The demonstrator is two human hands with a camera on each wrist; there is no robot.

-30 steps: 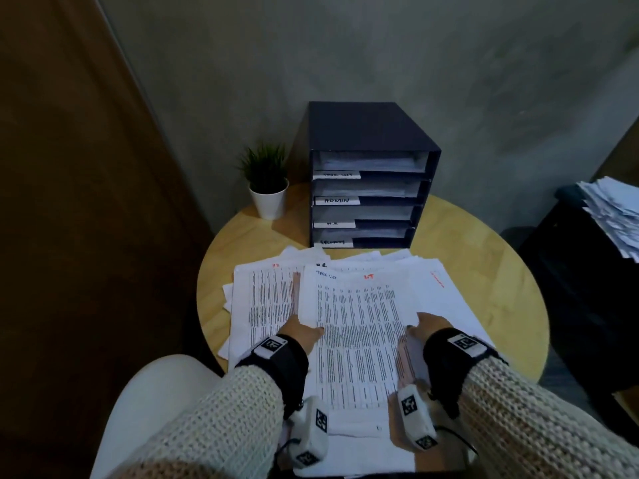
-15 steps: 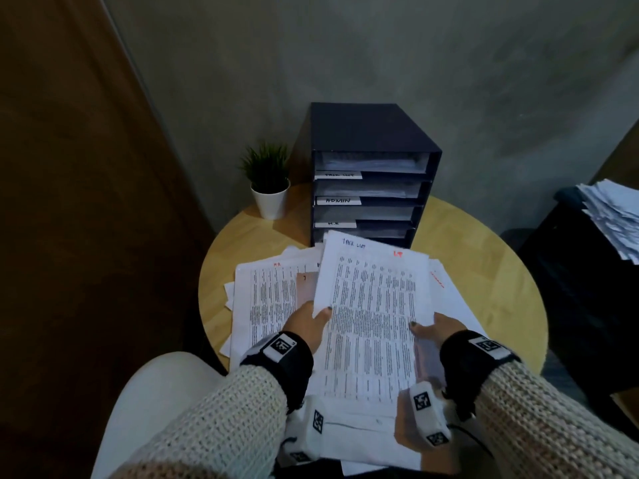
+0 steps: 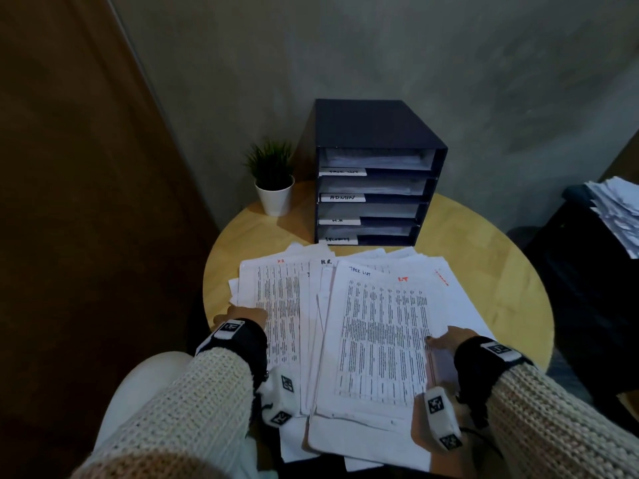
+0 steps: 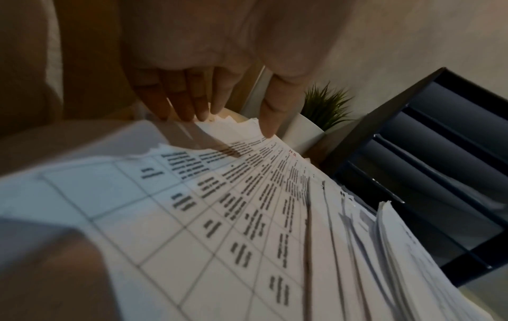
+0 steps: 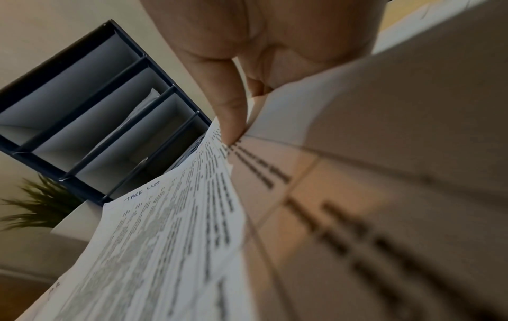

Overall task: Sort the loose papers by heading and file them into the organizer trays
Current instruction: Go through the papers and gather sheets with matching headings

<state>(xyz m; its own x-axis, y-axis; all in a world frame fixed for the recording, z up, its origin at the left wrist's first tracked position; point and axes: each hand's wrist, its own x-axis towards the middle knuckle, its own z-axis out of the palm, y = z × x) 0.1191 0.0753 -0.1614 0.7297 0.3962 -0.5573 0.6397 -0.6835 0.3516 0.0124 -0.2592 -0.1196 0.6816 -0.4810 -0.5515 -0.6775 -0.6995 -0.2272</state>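
a person sits at a round pale wooden table (image 3: 460,236) with a spread of loose white printed papers (image 3: 377,261) covering its near half. the right hand (image 3: 449,340) holds the right edge of a white sheet of printed columns headed "task list" in handwriting (image 3: 380,340), thumb on top; the right wrist view shows the thumb (image 5: 231,113) pressing down onto the paper, and the other fingers are hidden beneath, so it reads as a pinch. the sheet lies on top of the spread, on its right side, near the person. the left hand (image 3: 242,312) rests at the left edge of a white printed sheet marked "hr" in red (image 3: 276,305); the left wrist view shows its four fingers (image 4: 189,104) straight and close together, thumb apart, the tips touching the paper. behind the papers stands a dark navy box organizer with four stacked trays (image 3: 373,188), each carrying a white label; the top label (image 3: 342,171) is blurred but seems to match "task list", the second reads "admin". a small green plant in a white pot (image 3: 273,181) stands just left of it. the step in hand looks like filing the task list sheet. to do it well, lift only that one page, keep the left hand flat to hold the rest still, level the sheet, and slide it short edge first into the top tray, checking the label before letting go.
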